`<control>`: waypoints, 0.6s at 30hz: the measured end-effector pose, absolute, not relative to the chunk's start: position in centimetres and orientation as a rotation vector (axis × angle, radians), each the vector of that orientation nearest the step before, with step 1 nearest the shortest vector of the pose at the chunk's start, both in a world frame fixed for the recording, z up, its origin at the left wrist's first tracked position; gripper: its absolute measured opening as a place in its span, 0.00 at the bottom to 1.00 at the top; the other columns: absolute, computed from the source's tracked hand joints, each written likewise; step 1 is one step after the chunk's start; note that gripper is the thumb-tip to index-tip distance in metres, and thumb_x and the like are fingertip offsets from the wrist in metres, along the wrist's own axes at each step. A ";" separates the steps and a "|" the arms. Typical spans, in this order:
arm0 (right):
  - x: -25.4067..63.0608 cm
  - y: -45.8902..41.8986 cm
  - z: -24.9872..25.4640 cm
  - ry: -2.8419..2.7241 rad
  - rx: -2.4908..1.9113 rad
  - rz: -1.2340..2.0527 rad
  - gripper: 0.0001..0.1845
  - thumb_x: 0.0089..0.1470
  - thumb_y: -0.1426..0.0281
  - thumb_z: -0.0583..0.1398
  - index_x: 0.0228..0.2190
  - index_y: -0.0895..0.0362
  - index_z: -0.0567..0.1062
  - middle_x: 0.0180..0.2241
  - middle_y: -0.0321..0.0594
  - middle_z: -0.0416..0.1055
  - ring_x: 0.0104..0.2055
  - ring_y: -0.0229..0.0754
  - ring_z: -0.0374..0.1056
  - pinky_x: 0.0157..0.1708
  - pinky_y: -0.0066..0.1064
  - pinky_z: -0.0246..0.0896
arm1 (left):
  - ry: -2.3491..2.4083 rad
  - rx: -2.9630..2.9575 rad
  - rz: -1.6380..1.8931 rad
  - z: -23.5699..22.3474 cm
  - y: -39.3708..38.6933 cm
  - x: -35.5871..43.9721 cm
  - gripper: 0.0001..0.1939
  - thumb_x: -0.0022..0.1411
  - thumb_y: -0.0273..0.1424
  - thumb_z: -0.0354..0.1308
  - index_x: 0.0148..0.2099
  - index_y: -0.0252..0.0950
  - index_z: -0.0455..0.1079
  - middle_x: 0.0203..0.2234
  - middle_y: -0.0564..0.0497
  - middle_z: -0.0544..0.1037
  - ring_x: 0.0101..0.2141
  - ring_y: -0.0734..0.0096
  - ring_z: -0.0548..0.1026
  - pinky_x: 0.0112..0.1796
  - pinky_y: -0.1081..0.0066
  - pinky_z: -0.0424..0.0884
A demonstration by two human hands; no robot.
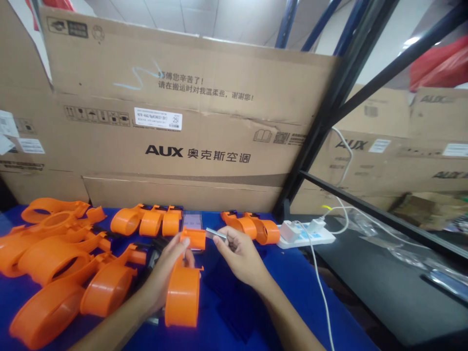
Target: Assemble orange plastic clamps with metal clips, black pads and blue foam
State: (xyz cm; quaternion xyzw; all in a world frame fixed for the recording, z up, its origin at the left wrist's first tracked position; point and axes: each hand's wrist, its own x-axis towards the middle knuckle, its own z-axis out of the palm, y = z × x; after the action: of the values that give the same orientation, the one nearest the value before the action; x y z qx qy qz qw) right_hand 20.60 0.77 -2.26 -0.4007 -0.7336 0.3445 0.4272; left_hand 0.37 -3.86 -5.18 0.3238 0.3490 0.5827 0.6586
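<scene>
My left hand (179, 256) is closed around the short tube-like handle of an orange plastic ring piece (183, 297). The wide ring hangs below the fingers, over the blue table cover. Between the fingertips of my right hand (236, 248) is a thin silver metal strip (216, 234). Its tip points left at the open end of the orange handle, close to it; whether they touch I cannot tell. Behind the handle lies a phone (192, 220) with a lit screen, partly hidden by the orange piece and my left hand.
Many similar orange pieces (51, 261) crowd the left of the blue cover (234, 312). Smaller rows (149, 222) line the back. A white power strip (305, 234) with plugs and a cable sits right, by a black metal frame (329, 97). Large cardboard boxes (183, 136) stand behind.
</scene>
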 end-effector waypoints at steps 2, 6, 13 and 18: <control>20.8 0.5 -1.9 -1.899 -1.015 0.810 0.17 0.66 0.55 0.58 0.33 0.56 0.72 0.24 0.30 0.56 0.26 0.35 0.52 0.26 0.29 0.47 | 0.813 0.802 1.313 -5.2 -3.8 0.5 0.20 0.58 0.50 0.66 0.35 0.38 0.68 0.19 0.57 0.73 0.18 0.74 0.69 0.23 0.74 0.65; 21.1 0.1 -1.4 -2.003 -1.000 0.815 0.16 0.66 0.57 0.58 0.33 0.56 0.73 0.24 0.30 0.58 0.26 0.36 0.54 0.26 0.28 0.49 | 0.880 0.957 1.222 -5.7 -3.5 0.4 0.22 0.59 0.48 0.66 0.47 0.39 0.70 0.19 0.58 0.71 0.18 0.76 0.65 0.22 0.76 0.62; 20.0 0.6 -2.2 -1.687 -0.967 0.893 0.15 0.60 0.57 0.64 0.41 0.55 0.76 0.27 0.33 0.67 0.28 0.38 0.63 0.28 0.28 0.60 | 0.922 0.983 1.307 -5.5 -3.3 0.7 0.21 0.60 0.48 0.65 0.47 0.38 0.71 0.21 0.58 0.72 0.20 0.74 0.67 0.26 0.74 0.67; 20.0 0.7 -2.1 -1.559 -0.965 0.943 0.19 0.58 0.54 0.65 0.41 0.56 0.80 0.34 0.43 0.78 0.31 0.42 0.70 0.26 0.30 0.63 | 1.034 0.947 1.441 -5.4 -2.9 0.4 0.22 0.56 0.50 0.67 0.41 0.38 0.71 0.22 0.55 0.74 0.20 0.74 0.68 0.25 0.74 0.65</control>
State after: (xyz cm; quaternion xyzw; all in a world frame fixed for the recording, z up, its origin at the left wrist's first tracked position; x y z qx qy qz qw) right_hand 20.04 0.69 -2.11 -0.4016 -0.6487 0.3924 0.5138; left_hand 0.37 -2.91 -5.35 0.3977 0.4344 0.6050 0.5358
